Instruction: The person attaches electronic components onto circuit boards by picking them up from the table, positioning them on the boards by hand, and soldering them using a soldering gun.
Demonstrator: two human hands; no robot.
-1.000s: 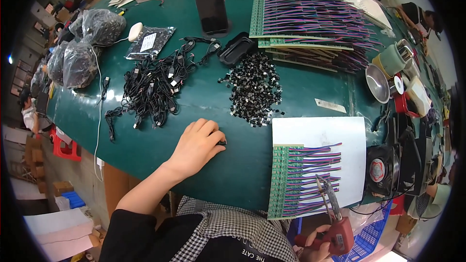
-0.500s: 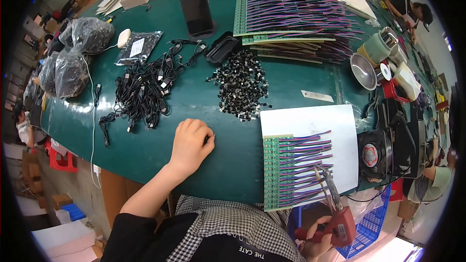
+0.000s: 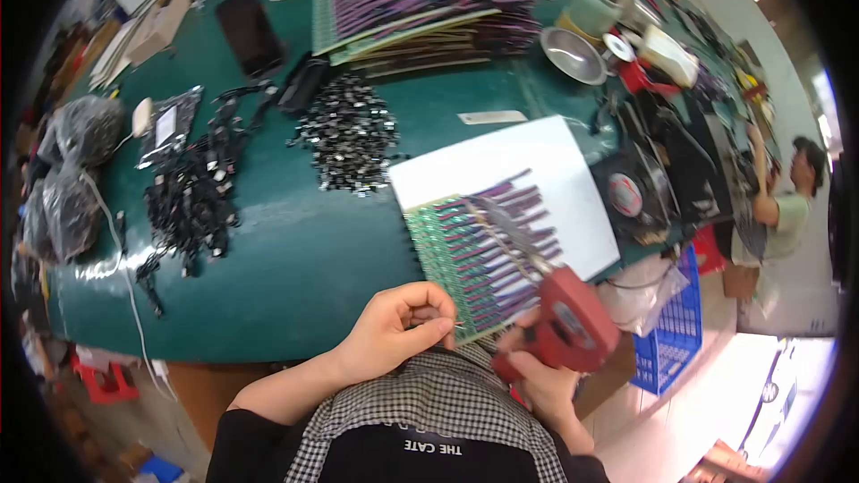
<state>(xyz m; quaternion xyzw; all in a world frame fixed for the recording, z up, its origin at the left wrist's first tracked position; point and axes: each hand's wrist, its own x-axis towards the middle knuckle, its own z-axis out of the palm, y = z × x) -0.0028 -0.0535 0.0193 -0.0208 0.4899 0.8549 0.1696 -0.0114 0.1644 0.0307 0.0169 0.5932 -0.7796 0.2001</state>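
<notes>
My right hand (image 3: 541, 380) is wrapped round the handle of a red soldering gun (image 3: 577, 322). Its metal tip reaches over a green circuit board panel (image 3: 438, 255) with rows of coloured wires (image 3: 523, 224). Thumb and fingers pinched together, my left hand (image 3: 407, 326) is at the panel's lower left corner; whatever small piece it may hold is too small to make out. Beneath the panel lies a white sheet (image 3: 573, 170). Small black and silver connectors (image 3: 349, 134) are heaped beyond it to the left.
Black cables (image 3: 192, 197) and bagged bundles (image 3: 76, 139) lie to the left. Wired boards are stacked (image 3: 403, 0) at the back, near a phone (image 3: 250, 31). A metal bowl (image 3: 573, 55), a metal strip (image 3: 492, 117) and a black fan (image 3: 631, 197) are on the right.
My left hand has moved right to the panel's near corner. The soldering gun has come up over the panel, its tip nearer the boards. The whole view has shifted and tilted.
</notes>
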